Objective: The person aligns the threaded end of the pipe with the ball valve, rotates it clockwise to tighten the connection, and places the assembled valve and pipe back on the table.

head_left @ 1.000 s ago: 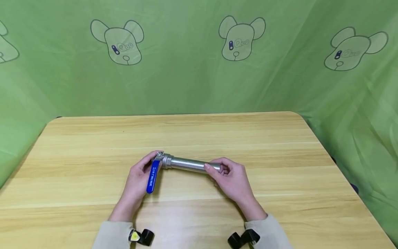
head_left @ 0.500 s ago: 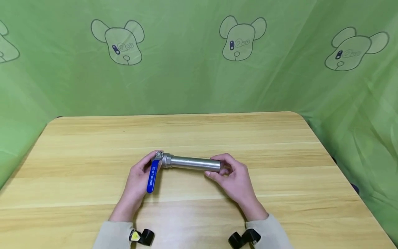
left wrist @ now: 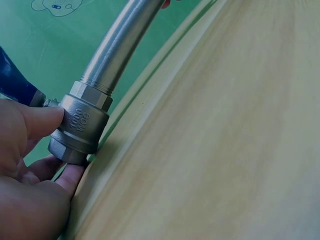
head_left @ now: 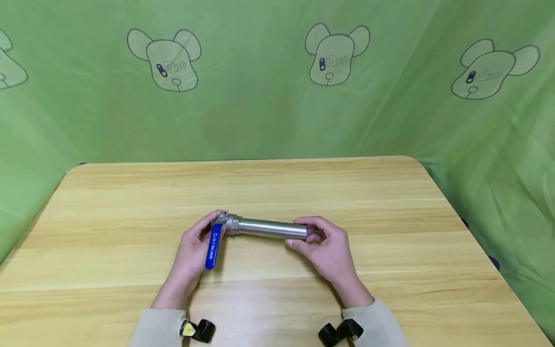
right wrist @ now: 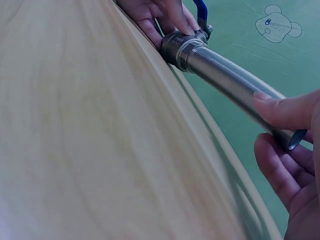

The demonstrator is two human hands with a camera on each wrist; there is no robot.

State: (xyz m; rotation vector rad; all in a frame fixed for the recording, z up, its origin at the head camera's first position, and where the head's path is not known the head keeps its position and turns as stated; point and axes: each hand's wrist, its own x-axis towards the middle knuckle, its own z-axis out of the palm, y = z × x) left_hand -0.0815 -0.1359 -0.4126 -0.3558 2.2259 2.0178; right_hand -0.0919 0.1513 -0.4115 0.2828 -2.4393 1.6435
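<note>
My left hand [head_left: 191, 250] grips the steel ball valve [head_left: 232, 224] at the left of the pair. In the left wrist view the thumb presses the valve body [left wrist: 80, 122], marked "1000 WOG", and fingers curl under its hex end. The blue lever handle [head_left: 213, 246] points toward me across the hand. A straight steel pipe [head_left: 270, 228] joins the valve's right end, with a little thread showing at the joint. My right hand [head_left: 331, 250] pinches the pipe's free end between thumb and fingers. The right wrist view shows the thumb [right wrist: 280, 110] on the pipe and fingers around its hollow mouth.
A light wooden table [head_left: 130, 202] lies beneath both hands. Behind it hangs a green cloth [head_left: 260, 111] with printed mouse-like heads. Each sleeved wrist bears a small black camera, such as the right one [head_left: 340, 332].
My right thumb has shifted from across the top of the pipe to its near side, and the fingers have turned around the end. The left hand and valve look unmoved.
</note>
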